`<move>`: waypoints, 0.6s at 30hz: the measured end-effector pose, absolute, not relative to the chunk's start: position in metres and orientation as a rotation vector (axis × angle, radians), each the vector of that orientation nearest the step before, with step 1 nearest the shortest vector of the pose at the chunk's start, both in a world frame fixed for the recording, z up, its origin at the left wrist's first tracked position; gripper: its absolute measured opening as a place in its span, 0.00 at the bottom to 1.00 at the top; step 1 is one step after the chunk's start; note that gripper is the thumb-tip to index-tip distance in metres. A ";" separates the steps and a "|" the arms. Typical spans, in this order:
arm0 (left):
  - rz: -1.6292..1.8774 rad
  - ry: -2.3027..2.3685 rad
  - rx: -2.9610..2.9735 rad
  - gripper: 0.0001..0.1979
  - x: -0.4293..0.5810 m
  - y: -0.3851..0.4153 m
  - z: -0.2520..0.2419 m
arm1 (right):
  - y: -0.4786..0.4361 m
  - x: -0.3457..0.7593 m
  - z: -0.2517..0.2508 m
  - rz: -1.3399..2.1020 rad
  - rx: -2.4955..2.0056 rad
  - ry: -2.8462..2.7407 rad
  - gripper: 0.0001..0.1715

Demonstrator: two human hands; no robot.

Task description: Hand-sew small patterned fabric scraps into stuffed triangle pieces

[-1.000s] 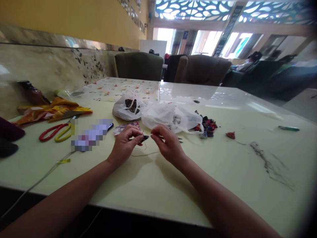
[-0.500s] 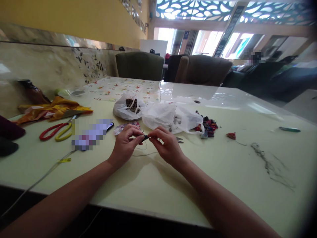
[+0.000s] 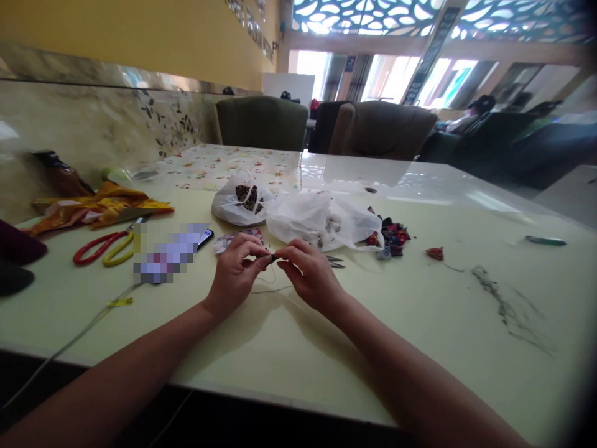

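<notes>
Left hand (image 3: 232, 272) pinches a small, dark, seemingly cloth piece (image 3: 272, 257) above the pale glossy counter (image 3: 429, 330); the right hand (image 3: 314, 274) touches it, grip unclear. Slack, thin grey thread (image 3: 275, 290) beneath could snag if tugged; a lax pinch could drop the piece.

- Held piece (image 3: 271, 258): dark
- Scissors (image 3: 125, 235): one red handle, one yellow
- Table (image 3: 275, 361): pale yellow-green
- Printed sheet (image 3: 228, 167): white, scattered orange-red motifs
- Cloth pile (image 3: 395, 236): mixed red, blue, black

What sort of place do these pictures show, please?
Probably a public seating room, perhaps a café or lounge: padded chairs stand beyond the glossy table, and a decorative lattice runs above bright windows.
</notes>
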State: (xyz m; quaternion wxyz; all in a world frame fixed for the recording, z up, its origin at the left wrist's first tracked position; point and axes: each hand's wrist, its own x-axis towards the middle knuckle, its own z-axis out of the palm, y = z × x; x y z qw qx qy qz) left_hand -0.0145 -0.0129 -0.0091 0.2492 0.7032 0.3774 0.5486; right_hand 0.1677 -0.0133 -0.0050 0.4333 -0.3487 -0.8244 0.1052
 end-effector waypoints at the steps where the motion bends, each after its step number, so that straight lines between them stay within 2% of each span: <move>1: 1.495 1.028 1.921 0.05 -0.015 -0.013 -0.009 | -0.013 0.168 -0.005 0.237 -0.883 -2.066 0.07; 7: 1.442 1.043 2.018 0.04 -0.014 -0.013 -0.010 | -0.014 0.168 0.000 0.215 -0.976 -2.150 0.03; 12: 1.445 0.991 1.783 0.07 -0.013 -0.012 -0.009 | -0.010 0.173 0.003 0.435 -0.949 -1.917 0.04; 18: 1.450 0.963 1.666 0.07 -0.013 -0.011 -0.008 | -0.008 0.172 -0.001 0.535 -0.945 -1.851 0.02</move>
